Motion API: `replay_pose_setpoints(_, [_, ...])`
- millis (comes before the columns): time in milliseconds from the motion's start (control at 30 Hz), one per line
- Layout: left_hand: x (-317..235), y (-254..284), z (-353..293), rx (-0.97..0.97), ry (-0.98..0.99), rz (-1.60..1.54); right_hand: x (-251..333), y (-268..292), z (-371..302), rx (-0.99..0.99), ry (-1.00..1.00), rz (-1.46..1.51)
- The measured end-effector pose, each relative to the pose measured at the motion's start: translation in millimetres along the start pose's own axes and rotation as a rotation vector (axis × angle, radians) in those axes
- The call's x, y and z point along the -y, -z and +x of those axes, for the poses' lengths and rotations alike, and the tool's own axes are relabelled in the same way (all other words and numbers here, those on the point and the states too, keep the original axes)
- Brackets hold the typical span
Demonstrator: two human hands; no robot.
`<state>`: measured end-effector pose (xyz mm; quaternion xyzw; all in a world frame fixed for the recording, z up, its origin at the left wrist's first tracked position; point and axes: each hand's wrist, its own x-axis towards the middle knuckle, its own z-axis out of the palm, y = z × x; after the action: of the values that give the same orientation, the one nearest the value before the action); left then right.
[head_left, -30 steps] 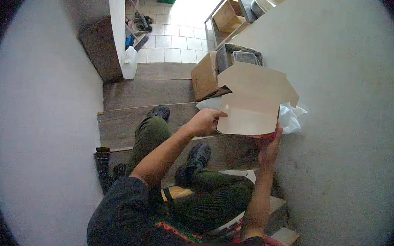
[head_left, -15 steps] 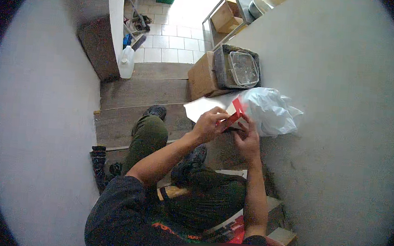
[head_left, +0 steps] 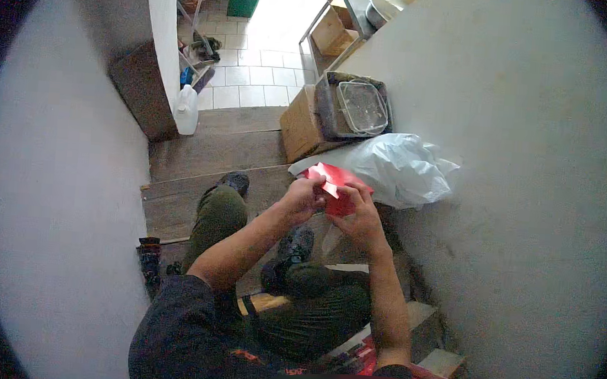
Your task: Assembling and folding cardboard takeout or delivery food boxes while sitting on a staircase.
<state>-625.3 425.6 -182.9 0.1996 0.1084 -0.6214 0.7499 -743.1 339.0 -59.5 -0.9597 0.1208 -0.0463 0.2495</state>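
Note:
A red and white folded card carton (head_left: 340, 205) is held up in front of me, its glossy red side catching the light. My left hand (head_left: 305, 198) pinches its left edge between thumb and fingers. On the opposite side, my right hand (head_left: 360, 219) grips it, fingers bent over the top and thumb below. Just beyond the carton a white plastic bag (head_left: 408, 171) lies bunched against the right wall. Partly behind my forearms and lap, red and white printed pieces (head_left: 362, 354) lie at my right side.
Wooden steps (head_left: 230, 130) lead down to a white tiled floor (head_left: 255, 75). A cardboard box (head_left: 297, 128) and a grey tub with a clear lid (head_left: 362, 108) stand by the right wall. A white jug (head_left: 187, 111) stands at the left; dark boots (head_left: 150, 259) sit near my left leg.
The carton has turned so that its red outside faces up, where its pale inside showed before. Both hands have shifted slightly left, still gripping it. The view has tilted a little.

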Motion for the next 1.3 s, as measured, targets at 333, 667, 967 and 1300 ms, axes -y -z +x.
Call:
replay_pose_setpoints(333, [-4,4,1,0.178,-0.082,-0.024,-15,5,-1,-0.121,0.113,0.287])
replay_pose_setpoints(667, [24,-11,0,0.073,-0.197,0.011,-35,2,-7,-0.218,0.002,0.26])
replay_pose_setpoints(967, [10,-49,-35,0.021,-0.729,0.455,-40,-8,5,-0.434,-0.086,0.713])
replay_pose_setpoints(1300, [-6,-23,-19,0.048,-0.49,0.122,5,-9,15,-0.11,0.168,0.088])
